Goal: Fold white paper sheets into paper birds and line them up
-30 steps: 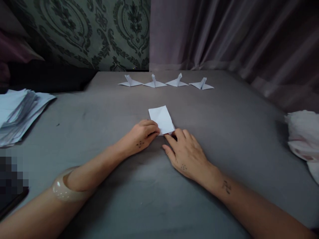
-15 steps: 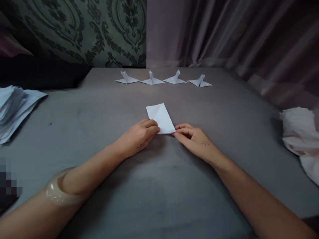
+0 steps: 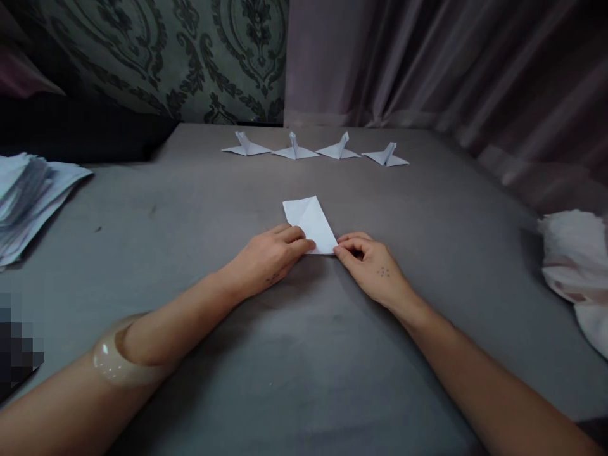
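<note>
A white folded sheet of paper lies in the middle of the grey-covered table, with a crease running from its top corner. My left hand is on its left and lower part, fingers curled together and gripping or pressing it; the paper beneath those fingers is hidden. At the lower right corner, my right hand pinches the paper between thumb and fingers. Farther back stands a row of several folded white paper figures, among them one at the left and one at the right, each with spread wings and a raised middle.
A stack of white paper lies at the left edge, with a black cloth behind it. At the right is a crumpled pale cloth. A patterned panel and a mauve curtain border the table's far side.
The left thumb and fingers have slid slightly right along the paper's lower edge. My right fingers have closed more firmly on the lower right corner. The view has shifted a little.
</note>
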`<state>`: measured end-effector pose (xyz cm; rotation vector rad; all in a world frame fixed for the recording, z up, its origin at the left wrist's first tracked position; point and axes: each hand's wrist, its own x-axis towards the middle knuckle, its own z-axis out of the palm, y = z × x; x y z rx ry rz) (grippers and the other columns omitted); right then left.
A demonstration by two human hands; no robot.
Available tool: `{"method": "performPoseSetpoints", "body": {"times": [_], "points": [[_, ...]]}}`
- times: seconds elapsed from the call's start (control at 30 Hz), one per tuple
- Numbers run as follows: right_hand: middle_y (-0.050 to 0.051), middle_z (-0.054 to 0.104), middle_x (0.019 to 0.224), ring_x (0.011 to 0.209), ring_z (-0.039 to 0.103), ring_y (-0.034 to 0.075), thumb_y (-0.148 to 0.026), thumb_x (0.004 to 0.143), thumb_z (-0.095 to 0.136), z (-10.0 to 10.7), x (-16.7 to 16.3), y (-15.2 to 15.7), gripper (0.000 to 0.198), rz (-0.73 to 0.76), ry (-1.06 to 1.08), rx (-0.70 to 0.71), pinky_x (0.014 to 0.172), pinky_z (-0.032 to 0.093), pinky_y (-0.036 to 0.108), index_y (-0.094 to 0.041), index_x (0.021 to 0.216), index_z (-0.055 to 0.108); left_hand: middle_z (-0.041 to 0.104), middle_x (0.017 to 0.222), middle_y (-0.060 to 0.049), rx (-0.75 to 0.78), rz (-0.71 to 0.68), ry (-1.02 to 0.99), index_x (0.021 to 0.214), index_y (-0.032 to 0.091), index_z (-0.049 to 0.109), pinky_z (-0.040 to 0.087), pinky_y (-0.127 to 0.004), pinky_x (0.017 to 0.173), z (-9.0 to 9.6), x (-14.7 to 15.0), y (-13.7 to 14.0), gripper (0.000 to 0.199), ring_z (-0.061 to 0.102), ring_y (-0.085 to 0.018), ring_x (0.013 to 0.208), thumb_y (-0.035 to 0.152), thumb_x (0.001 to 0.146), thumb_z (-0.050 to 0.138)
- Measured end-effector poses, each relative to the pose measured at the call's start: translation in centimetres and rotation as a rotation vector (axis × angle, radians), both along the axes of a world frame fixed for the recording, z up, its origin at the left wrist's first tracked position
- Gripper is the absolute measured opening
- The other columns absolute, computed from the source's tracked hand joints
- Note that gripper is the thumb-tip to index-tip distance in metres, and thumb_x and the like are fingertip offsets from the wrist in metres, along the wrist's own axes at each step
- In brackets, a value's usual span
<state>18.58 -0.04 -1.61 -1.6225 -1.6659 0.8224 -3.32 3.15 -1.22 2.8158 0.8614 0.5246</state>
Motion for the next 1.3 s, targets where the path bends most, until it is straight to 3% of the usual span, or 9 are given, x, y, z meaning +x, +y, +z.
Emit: {"method": "performPoseSetpoints", "body": {"times": [0.2,0.5,0.6,0.7,0.8,1.0,1.1,1.3], "points": [[0.006,0.066,0.102,0.078,0.062,0.015,-0.027,0.081,0.058,0.1,-0.3,-0.2,0.016,-0.027,-0.059,0.036,0.069,0.046,0.031,-0.019,0.073,0.070,0.060,0.094,-0.008,0.037,-0.037,0.030,0.116,0.020,0.064,0.047,-0.029,0.076,-0.3,-0.1,0.1,0.033,0.054,-0.018,0.085,0.021,0.098,0.037],[0.006,0.066,0.099,0.068,0.060,0.013,-0.023,0.078,0.059,0.1,-0.3,-0.3,0.014,-0.060,-0.115,0.091,0.065,0.047,0.029,-0.019,0.067,0.067,0.055,0.094,-0.009,0.113,-0.084,0.150,0.131,0.023,0.056,0.043,-0.030,0.075,-0.2,0.1,0.3,0.040,0.046,-0.018,0.078,0.016,0.097,0.034],[0.005,0.066,0.091,0.065,0.058,0.013,-0.023,0.075,0.061,0.3,0.2,-0.1,0.008,-0.089,-0.141,0.064,0.066,0.047,0.030,-0.018,0.077,0.067,0.052,0.097,-0.010,0.118,-0.079,0.218,0.137,0.027,0.050,0.043,-0.032,0.075,-0.1,0.4,0.2,0.046,0.043,-0.019,0.077,0.015,0.094,0.038],[0.002,0.064,0.075,0.060,0.057,0.014,-0.030,0.075,0.061,0.4,0.5,0.2,0.022,-0.146,-0.094,-0.045,0.063,0.046,0.031,-0.018,0.094,0.064,0.050,0.098,-0.010,0.115,-0.052,0.259,0.140,0.033,0.045,0.043,-0.033,0.076,-0.3,0.6,0.2,0.053,0.041,-0.019,0.076,0.013,0.092,0.041],[0.002,0.064,0.077,0.063,0.057,0.016,-0.037,0.075,0.063,0.2,0.2,0.4,0.027,-0.137,-0.116,-0.045,0.064,0.046,0.032,-0.019,0.096,0.062,0.049,0.096,-0.009,0.127,-0.029,0.268,0.140,0.035,0.045,0.044,-0.034,0.076,-0.4,0.8,0.2,0.054,0.041,-0.019,0.077,0.013,0.091,0.042],[0.006,0.062,0.097,0.073,0.057,0.017,-0.034,0.078,0.061,-0.3,-0.4,0.4,0.023,-0.061,-0.263,0.058,0.066,0.045,0.032,-0.020,0.095,0.058,0.056,0.095,-0.010,0.042,-0.035,0.128,0.122,0.021,0.062,0.047,-0.033,0.078,-0.1,0.4,0.2,0.037,0.051,-0.020,0.085,0.015,0.095,0.038],[0.006,0.061,0.095,0.075,0.057,0.018,-0.034,0.077,0.061,-0.3,-0.2,0.4,0.024,-0.061,-0.286,0.042,0.066,0.045,0.033,-0.020,0.095,0.057,0.061,0.100,-0.010,-0.038,-0.031,0.047,0.113,0.017,0.066,0.049,-0.031,0.080,0.3,-0.3,0.2,0.035,0.056,-0.020,0.092,0.014,0.095,0.037],[0.004,0.060,0.087,0.068,0.055,0.016,-0.028,0.075,0.058,-0.1,0.1,0.4,0.018,-0.039,-0.260,0.064,0.063,0.044,0.031,-0.020,0.092,0.057,0.064,0.097,-0.010,-0.075,-0.129,0.016,0.114,0.017,0.067,0.049,-0.030,0.079,0.6,-1.2,0.6,0.036,0.058,-0.020,0.092,0.013,0.094,0.037]]}}
